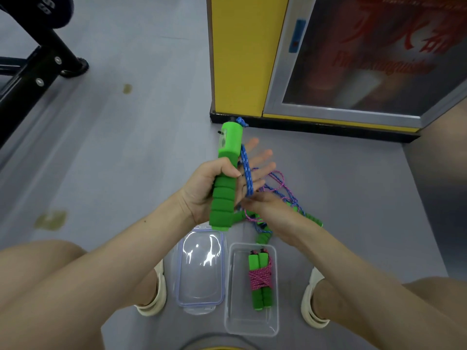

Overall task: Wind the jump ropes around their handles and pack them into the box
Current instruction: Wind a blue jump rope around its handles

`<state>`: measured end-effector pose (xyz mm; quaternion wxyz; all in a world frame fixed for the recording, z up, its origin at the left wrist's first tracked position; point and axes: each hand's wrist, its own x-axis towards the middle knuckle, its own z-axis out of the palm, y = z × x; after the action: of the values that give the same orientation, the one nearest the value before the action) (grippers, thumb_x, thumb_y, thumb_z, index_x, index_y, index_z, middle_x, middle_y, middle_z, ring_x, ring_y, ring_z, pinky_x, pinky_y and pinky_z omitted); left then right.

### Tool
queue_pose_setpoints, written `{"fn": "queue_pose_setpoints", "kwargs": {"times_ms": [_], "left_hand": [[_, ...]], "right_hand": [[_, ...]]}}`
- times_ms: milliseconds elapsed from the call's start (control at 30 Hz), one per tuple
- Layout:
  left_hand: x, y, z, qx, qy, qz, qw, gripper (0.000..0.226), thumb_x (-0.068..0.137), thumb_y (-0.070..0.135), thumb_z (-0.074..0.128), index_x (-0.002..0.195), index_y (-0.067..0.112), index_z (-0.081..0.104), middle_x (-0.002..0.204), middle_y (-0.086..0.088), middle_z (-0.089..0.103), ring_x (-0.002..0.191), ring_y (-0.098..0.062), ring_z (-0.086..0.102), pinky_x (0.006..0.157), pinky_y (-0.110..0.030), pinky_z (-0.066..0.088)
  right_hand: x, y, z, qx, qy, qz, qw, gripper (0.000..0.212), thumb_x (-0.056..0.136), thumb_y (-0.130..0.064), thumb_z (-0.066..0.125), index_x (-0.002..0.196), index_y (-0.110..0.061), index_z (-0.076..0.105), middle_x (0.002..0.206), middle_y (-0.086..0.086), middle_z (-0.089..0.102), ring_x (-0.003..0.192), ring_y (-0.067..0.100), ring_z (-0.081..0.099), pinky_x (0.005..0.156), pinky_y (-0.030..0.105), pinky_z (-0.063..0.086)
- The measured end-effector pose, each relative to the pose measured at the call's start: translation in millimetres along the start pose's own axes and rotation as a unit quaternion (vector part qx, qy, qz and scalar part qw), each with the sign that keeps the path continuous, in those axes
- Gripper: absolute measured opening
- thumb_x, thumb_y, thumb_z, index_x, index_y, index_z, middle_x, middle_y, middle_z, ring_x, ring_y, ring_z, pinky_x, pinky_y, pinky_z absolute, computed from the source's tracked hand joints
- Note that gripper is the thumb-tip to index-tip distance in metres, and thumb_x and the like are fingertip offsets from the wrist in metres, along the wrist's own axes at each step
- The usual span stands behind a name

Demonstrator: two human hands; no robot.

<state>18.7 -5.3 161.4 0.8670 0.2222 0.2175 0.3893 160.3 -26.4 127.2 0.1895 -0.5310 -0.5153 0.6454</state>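
A squatting person's left hand closes its grip round a near-upright green handle. Its blue rope drops from the top just to the right, across the flat-fingered right hand. On the grey floor below, the clear box holds one wound bundle.
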Motion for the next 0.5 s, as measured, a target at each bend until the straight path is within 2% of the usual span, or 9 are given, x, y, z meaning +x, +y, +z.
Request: {"fn": "queue_pose_setpoints", "kwargs": {"times_ms": [67, 133, 200, 267, 333, 367, 433, 467, 500], "left_hand": [[1.5, 2.9, -3.6, 0.092, 0.087, 0.030, 0.991, 0.077, 0.058, 0.002, 0.049, 0.132, 0.023, 0.050, 0.134, -0.001, 0.057, 0.123, -0.019, 0.054, 0.101, -0.028, 0.042], [0.3, 4.8, -4.9, 0.228, 0.162, 0.022, 0.960, 0.055, 0.053, 0.008, 0.055, 0.106, 0.022, 0.058, 0.102, 0.009, 0.062, 0.096, -0.012, 0.058, 0.075, -0.020, 0.045], [-3.4, 2.0, -4.7, 0.350, 0.179, -0.006, 0.919, 0.031, 0.054, 0.010, 0.059, 0.082, 0.017, 0.048, 0.066, 0.015, 0.051, 0.063, -0.004, 0.048, 0.054, -0.016, 0.039], [-3.5, -4.1, -5.5, 0.420, 0.174, -0.003, 0.891, 0.025, 0.068, 0.002, 0.058, 0.077, 0.020, 0.043, 0.051, 0.016, 0.042, 0.049, -0.002, 0.040, 0.048, -0.015, 0.036], [-4.4, -4.9, -6.3, 0.464, 0.168, 0.011, 0.870, 0.039, 0.076, -0.004, 0.057, 0.099, 0.026, 0.051, 0.069, 0.017, 0.053, 0.061, -0.002, 0.049, 0.057, -0.011, 0.041], [-4.9, -3.1, -7.9, 0.515, 0.165, 0.016, 0.841, 0.055, 0.077, -0.002, 0.058, 0.121, 0.030, 0.048, 0.098, 0.020, 0.059, 0.085, 0.000, 0.056, 0.074, -0.010, 0.043], [-4.3, 3.1, -15.1, 0.645, 0.146, 0.032, 0.750, 0.088, 0.070, 0.015, 0.059, 0.147, 0.035, 0.022, 0.147, 0.023, 0.028, 0.140, -0.001, 0.021, 0.116, -0.027, 0.016], [-4.1, 6.1, -17.0, 0.680, 0.139, 0.033, 0.719, 0.093, 0.065, 0.021, 0.056, 0.148, 0.035, 0.016, 0.151, 0.023, 0.020, 0.145, -0.004, 0.004, 0.119, -0.035, -0.002], [-4.3, 9.2, -19.1, 0.688, 0.145, 0.020, 0.711, 0.093, 0.063, 0.024, 0.054, 0.148, 0.036, 0.018, 0.148, 0.022, 0.026, 0.146, -0.008, 0.006, 0.119, -0.040, -0.005]], "right_hand": [[-0.8, 2.9, -1.4, -0.062, -0.008, -0.018, 0.998, 0.012, 0.093, -0.021, 0.058, 0.086, -0.021, 0.067, 0.075, 0.003, 0.070, 0.070, 0.009, 0.061, 0.074, 0.025, 0.047], [-0.6, 3.2, -5.1, -0.121, 0.026, -0.032, 0.992, 0.010, 0.090, -0.023, 0.061, 0.090, -0.016, 0.067, 0.058, 0.002, 0.062, 0.048, 0.007, 0.053, 0.056, 0.021, 0.043], [1.3, 1.2, -8.9, -0.159, 0.062, -0.050, 0.984, 0.010, 0.089, -0.024, 0.062, 0.094, -0.017, 0.066, 0.053, 0.000, 0.058, 0.040, 0.005, 0.049, 0.048, 0.021, 0.040], [1.5, -3.2, -9.9, -0.177, 0.065, -0.054, 0.981, 0.005, 0.088, -0.024, 0.063, 0.091, -0.020, 0.065, 0.053, -0.004, 0.058, 0.038, 0.003, 0.048, 0.042, 0.020, 0.040], [-0.5, -5.3, -8.2, -0.226, 0.034, -0.045, 0.972, 0.012, 0.085, -0.026, 0.066, 0.074, -0.023, 0.061, 0.053, -0.006, 0.059, 0.040, 0.009, 0.049, 0.043, 0.021, 0.040], [-1.7, -5.1, -7.7, -0.247, 0.015, -0.039, 0.968, 0.020, 0.084, -0.027, 0.067, 0.066, -0.023, 0.058, 0.052, -0.006, 0.058, 0.042, 0.011, 0.050, 0.044, 0.022, 0.040], [-4.1, -5.0, -10.8, -0.250, -0.003, -0.039, 0.967, 0.030, 0.084, -0.024, 0.069, 0.057, -0.022, 0.055, 0.048, -0.008, 0.055, 0.042, 0.007, 0.048, 0.046, 0.022, 0.040], [-5.3, -6.0, -14.6, -0.236, 0.002, -0.049, 0.971, 0.031, 0.085, -0.021, 0.068, 0.056, -0.021, 0.056, 0.048, -0.008, 0.053, 0.043, 0.004, 0.047, 0.049, 0.022, 0.039], [-6.3, -7.7, -19.1, -0.210, 0.018, -0.061, 0.976, 0.029, 0.086, -0.020, 0.067, 0.058, -0.020, 0.059, 0.050, -0.007, 0.052, 0.045, 0.005, 0.046, 0.052, 0.024, 0.039]]}}
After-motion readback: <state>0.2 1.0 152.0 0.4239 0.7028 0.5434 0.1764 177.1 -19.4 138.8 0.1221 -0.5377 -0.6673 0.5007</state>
